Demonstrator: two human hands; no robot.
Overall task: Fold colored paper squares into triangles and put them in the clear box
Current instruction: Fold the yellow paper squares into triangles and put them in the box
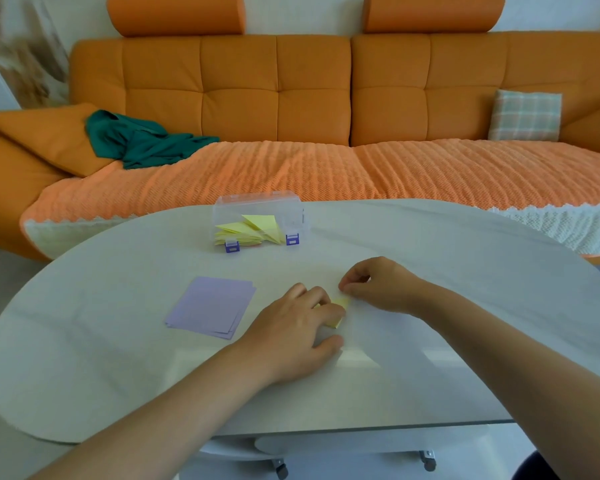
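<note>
A yellow paper [340, 308] lies on the white table [430, 358], mostly hidden under my left hand [298, 323], whose flat fingers press it down. My right hand [374, 284] has its fingers curled, and its fingertips pinch the paper's far right corner. A stack of purple paper squares [210, 306] lies left of my hands. At the far table edge stands the clear box [260, 216] with purple latches, holding several yellow folded triangles [250, 228].
An orange sofa [291, 98] with a ribbed orange throw runs behind the table. A green cloth [139, 140] and a checked cushion [525, 116] lie on it. The table's front edge is near me, with castor wheels [428, 460] below.
</note>
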